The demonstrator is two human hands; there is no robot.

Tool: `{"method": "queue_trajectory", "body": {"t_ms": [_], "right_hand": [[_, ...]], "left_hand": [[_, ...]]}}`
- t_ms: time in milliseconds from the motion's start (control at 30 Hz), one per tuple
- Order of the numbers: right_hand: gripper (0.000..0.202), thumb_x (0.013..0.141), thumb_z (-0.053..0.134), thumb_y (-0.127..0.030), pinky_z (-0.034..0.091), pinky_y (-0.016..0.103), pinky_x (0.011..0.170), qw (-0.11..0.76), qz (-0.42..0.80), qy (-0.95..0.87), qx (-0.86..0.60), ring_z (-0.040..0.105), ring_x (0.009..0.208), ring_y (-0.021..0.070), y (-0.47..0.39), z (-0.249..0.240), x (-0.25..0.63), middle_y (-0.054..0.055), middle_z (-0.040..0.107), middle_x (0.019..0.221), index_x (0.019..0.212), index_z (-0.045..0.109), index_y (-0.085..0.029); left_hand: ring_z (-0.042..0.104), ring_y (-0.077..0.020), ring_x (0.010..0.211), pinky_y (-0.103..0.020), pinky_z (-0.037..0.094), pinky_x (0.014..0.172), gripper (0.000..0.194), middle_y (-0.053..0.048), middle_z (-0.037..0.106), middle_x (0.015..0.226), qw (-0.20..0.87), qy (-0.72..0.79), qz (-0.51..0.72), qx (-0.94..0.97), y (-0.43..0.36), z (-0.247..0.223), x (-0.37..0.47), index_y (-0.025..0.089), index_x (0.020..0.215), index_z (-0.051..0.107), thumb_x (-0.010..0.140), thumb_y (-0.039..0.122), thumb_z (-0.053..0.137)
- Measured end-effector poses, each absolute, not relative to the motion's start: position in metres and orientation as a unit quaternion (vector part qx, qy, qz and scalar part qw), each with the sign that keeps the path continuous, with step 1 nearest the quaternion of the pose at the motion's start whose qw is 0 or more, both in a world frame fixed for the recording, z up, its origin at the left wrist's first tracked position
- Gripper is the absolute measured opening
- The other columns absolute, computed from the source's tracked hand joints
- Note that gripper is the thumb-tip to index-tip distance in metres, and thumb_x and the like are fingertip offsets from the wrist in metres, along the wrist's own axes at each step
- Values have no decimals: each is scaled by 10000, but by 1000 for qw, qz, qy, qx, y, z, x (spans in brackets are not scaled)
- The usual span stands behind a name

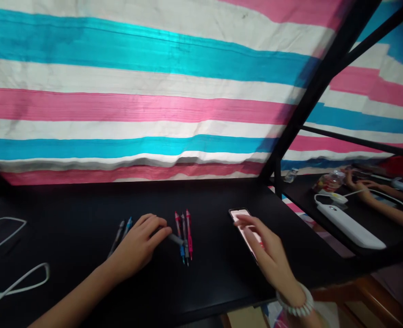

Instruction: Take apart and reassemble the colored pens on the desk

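Note:
My left hand point(141, 241) rests low over the black table point(208, 296), its fingers closed round a grey pen point(176, 238) whose end sticks out to the right. That end lies over a small row of pens point(189, 232) with pink, red and blue parts. Partly hidden behind my left wrist are a blue pen point(127, 226) and a dark pen point(117, 237). My right hand point(264, 246), with a pale beaded bracelet on the wrist, is spread over a phone point(240, 213) with a lit screen, fingers apart and holding nothing.
A white cable point(6, 218) loops at the left. Striped sheeting point(136, 109) hangs behind the table, beside a black frame bar point(300, 114). On a second table at the right lie a white power strip point(351, 225) and a clear jar point(333, 181), near another person's hands point(358, 184).

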State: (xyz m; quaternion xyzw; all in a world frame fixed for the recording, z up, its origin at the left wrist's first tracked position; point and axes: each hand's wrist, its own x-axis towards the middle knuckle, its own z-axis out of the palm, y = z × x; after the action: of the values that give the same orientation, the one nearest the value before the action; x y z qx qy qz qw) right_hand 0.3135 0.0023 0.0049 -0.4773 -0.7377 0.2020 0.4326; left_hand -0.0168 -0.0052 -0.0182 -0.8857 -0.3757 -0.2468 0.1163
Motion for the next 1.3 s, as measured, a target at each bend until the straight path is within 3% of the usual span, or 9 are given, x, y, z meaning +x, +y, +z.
{"method": "queue_trajectory", "body": {"t_ms": [100,167,267,467,667,800,933,1133,1300], "right_hand": [[301,996,409,-346,461,314,845,277,296,-825,-393,616,927,194,18,31,258,49,665,988,1237,542,-223],[259,987,438,-330,459,305,808,197,306,-864,-348,627,895,201,27,33,231,50,675,933,1155,587,-201],[248,998,409,-299,430,244,620,121,333,-874,-333,592,635,149,36,19,212,10,631,703,943,615,-173],[240,1002,416,-302,377,227,615,162,296,-873,-352,550,647,130,38,3,212,-10,594,711,834,548,-193],[247,1001,388,-238,351,220,574,119,273,-895,-331,565,622,130,35,3,214,5,621,697,811,539,-191],[130,933,473,-129,344,237,592,118,170,-915,-346,604,707,154,32,-7,209,27,666,797,863,562,-194],[169,873,502,-43,360,245,610,139,98,-920,-354,584,784,171,29,-12,204,24,658,813,840,558,-199],[187,883,460,-34,421,291,650,166,25,-932,-321,530,818,226,27,-13,202,69,633,790,850,571,-181],[123,949,499,-166,452,274,699,230,156,-905,-323,567,813,196,32,-9,207,55,650,843,923,617,-189]], "left_hand": [[529,-219,907,-375,463,798,423,-111,600,1041,142,-391,-265,-870,-6,-15,-18,146,1125,594,827,-45,362],[537,-213,874,-358,459,752,400,-111,615,1037,156,-393,-266,-866,-6,-14,-18,151,1136,598,861,-16,361],[551,-213,876,-351,450,750,340,-105,640,1030,171,-384,-267,-867,-7,-13,-18,154,1158,585,916,37,377],[566,-195,725,-316,430,633,234,-71,654,871,230,-402,-212,-861,-8,-16,-15,131,1115,573,975,153,387],[599,-200,724,-303,427,593,242,-72,661,886,244,-402,-157,-868,-17,-16,-7,144,1098,549,961,151,350],[600,-202,635,-290,382,510,157,-32,641,757,195,-464,-142,-852,-23,-13,1,186,917,550,902,124,407],[626,-195,619,-267,333,479,153,-13,646,697,122,-513,-142,-838,-25,-11,6,205,820,522,868,97,425],[609,-156,543,-242,334,500,238,17,620,623,-25,-552,-181,-813,-25,-10,5,212,762,494,948,161,356],[604,-169,623,-257,360,543,223,-7,630,703,48,-523,-212,-824,-19,-13,-2,205,849,566,956,179,371]]}}
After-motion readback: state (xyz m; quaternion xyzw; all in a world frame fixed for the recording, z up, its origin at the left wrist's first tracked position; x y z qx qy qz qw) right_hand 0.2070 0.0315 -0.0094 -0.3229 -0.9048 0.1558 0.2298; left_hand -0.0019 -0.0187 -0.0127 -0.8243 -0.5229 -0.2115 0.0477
